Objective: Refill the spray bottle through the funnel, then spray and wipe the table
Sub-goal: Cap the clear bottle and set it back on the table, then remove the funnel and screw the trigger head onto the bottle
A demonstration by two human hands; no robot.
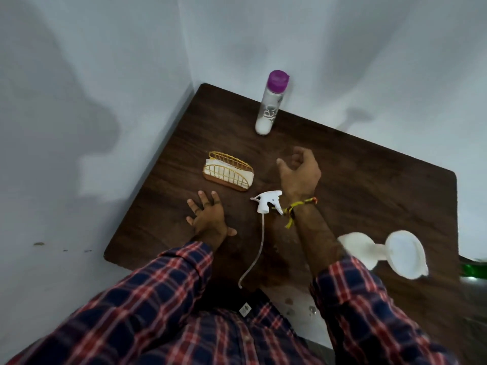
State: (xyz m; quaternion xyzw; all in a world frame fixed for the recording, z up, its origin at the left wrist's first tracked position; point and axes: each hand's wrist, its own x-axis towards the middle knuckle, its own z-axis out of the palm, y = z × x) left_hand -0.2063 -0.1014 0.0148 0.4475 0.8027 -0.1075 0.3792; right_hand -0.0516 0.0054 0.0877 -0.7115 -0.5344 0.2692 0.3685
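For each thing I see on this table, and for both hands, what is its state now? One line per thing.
Spray head: off any bottle, lying on the table, tube trailing toward the person.
Clear bottle: upright, purple cap on, white contents at the bottom.
Funnel: lying on its side.
Napkin holder: upright, holding white napkins.
Left hand: open, flat on the table.
Right hand: open, holding nothing.

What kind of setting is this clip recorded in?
Probably a plain room in a home or small eatery, though I can't be sure. A dark wooden table is pushed into a corner of bare pale walls, and on it stand a wire napkin holder and a purple-capped bottle.
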